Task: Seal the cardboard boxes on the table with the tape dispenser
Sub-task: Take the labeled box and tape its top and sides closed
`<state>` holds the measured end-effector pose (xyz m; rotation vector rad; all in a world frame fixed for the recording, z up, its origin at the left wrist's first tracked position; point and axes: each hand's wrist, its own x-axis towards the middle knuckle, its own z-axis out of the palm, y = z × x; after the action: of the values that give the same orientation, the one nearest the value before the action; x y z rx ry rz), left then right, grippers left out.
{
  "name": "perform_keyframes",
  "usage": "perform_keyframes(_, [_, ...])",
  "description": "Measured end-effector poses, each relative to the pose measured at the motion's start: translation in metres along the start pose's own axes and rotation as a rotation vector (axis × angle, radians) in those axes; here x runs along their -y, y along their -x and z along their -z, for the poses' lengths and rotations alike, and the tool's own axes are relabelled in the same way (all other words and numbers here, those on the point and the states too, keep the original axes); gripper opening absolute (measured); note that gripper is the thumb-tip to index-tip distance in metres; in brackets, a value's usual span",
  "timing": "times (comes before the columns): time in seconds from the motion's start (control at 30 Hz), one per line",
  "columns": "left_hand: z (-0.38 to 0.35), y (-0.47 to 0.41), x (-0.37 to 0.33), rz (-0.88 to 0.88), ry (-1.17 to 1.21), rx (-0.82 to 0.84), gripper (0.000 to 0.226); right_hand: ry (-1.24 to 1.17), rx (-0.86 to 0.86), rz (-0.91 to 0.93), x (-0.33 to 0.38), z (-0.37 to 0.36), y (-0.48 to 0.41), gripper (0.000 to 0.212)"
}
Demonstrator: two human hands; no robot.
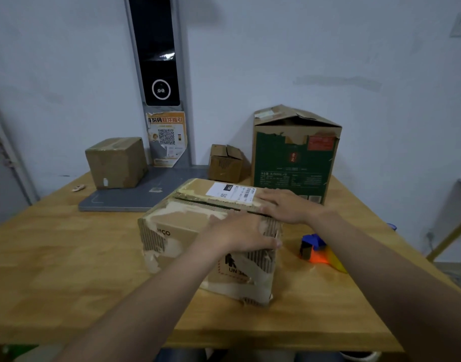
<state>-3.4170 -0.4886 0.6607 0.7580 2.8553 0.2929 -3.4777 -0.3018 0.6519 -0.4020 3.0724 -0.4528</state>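
Box (187,231) sits mid-table (67,257), worn, top flaps folded down with a dark gap between them. Left hand (239,231) lies flat on the near flap, fingers straight and pressed together, thumb at the box's right edge. Right hand (284,205) lies flat on the far flap beside the label, fingers straight, close together, pointing left. Dispenser (318,249), blue, orange and yellow, rests on the table just right of the box, untouched. Far left, taped box (115,163) on grey pad (135,197). Far centre, small box (225,163) with loose flaps. Far right, green box (294,155).
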Motion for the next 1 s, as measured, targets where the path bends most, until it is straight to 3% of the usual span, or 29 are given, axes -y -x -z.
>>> perform_keyframes(0.2, [0.003,0.02,-0.013,0.045,-0.014,0.054,0.066,-0.02,0.027,-0.068,-0.003,0.005,0.018,0.057])
perform_keyframes(0.4, [0.017,0.058,0.003,-0.078,0.01,0.112,0.067,0.019,-0.069,-0.129,0.009,0.011,0.068,0.02])
perform_keyframes(0.5, [0.025,0.072,0.024,-0.072,0.056,0.086,0.072,0.095,-0.144,-0.168,0.031,0.01,0.094,0.024])
perform_keyframes(0.67, [0.029,0.086,0.056,-0.101,0.104,0.008,0.054,0.328,-0.199,-0.192,0.075,0.007,0.131,0.022])
perform_keyframes(0.8, [0.029,0.085,0.067,-0.064,0.039,-0.074,0.057,0.185,-0.208,-0.135,0.087,0.004,0.137,0.04])
perform_keyframes(0.9, [0.022,0.082,0.068,-0.071,0.056,-0.098,0.061,0.145,-0.097,-0.13,0.079,-0.006,0.134,0.075])
perform_keyframes(1.0, [0.009,0.071,0.068,-0.104,0.061,-0.185,0.063,0.096,-0.076,-0.135,0.069,-0.015,0.131,0.085])
